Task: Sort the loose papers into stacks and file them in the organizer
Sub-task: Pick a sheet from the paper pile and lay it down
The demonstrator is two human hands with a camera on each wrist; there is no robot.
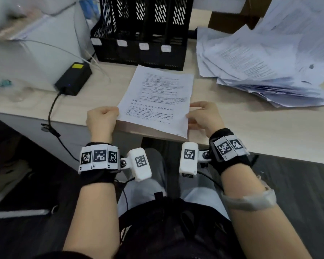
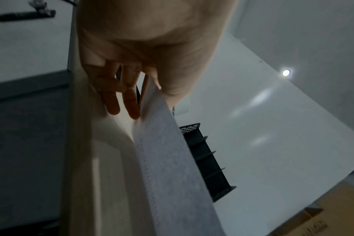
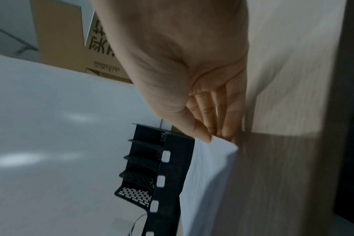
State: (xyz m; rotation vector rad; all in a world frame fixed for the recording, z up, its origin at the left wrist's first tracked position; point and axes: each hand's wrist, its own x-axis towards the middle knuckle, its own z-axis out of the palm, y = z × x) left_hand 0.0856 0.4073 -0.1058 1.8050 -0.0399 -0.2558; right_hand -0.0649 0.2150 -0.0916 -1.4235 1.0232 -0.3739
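Note:
A thin stack of printed papers lies on the light wooden desk, its near end past the desk's front edge. My left hand grips the stack's left edge, and the left wrist view shows the fingers under the papers. My right hand pinches the right edge; in the right wrist view its thumb lies on the papers with the fingers below. The black mesh organizer stands behind the stack, with several upright slots. A loose heap of papers spreads at the right.
A black power adapter with its cable lies left of the stack. A white box stands at the far left. A cardboard box sits behind the loose heap. Bare desk shows between the held stack and the heap.

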